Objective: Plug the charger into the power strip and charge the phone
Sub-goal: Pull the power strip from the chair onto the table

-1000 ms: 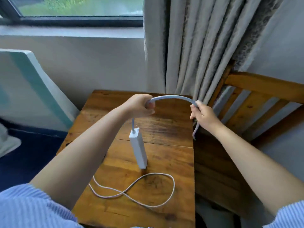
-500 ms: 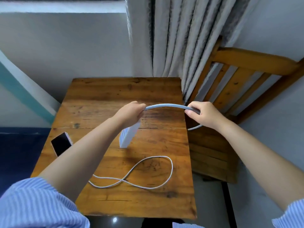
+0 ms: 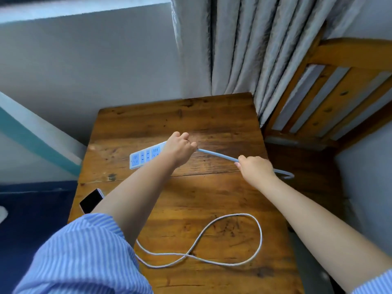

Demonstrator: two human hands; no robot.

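A white power strip (image 3: 144,157) lies flat on the wooden table (image 3: 212,194), sockets facing up, at the far left part. My left hand (image 3: 179,148) is closed over its right end. The strip's thick grey cord (image 3: 218,155) runs right from there into my right hand (image 3: 255,169), which grips it, then drops off the table's right edge. A thin white charging cable (image 3: 212,242) lies looped on the near part of the table. A dark phone (image 3: 90,201) sits at the table's left edge, partly hidden by my left forearm. No charger brick is visible.
A grey curtain (image 3: 244,49) hangs behind the table's far right corner. A wooden slatted chair (image 3: 331,98) stands to the right. A white and teal board (image 3: 38,134) leans against the wall on the left. Dark blue floor lies at the lower left.
The power strip went from hanging upright by its cord to lying flat, sockets up. Both hands came down toward the table and the cord arc straightened. The view tilted downward.
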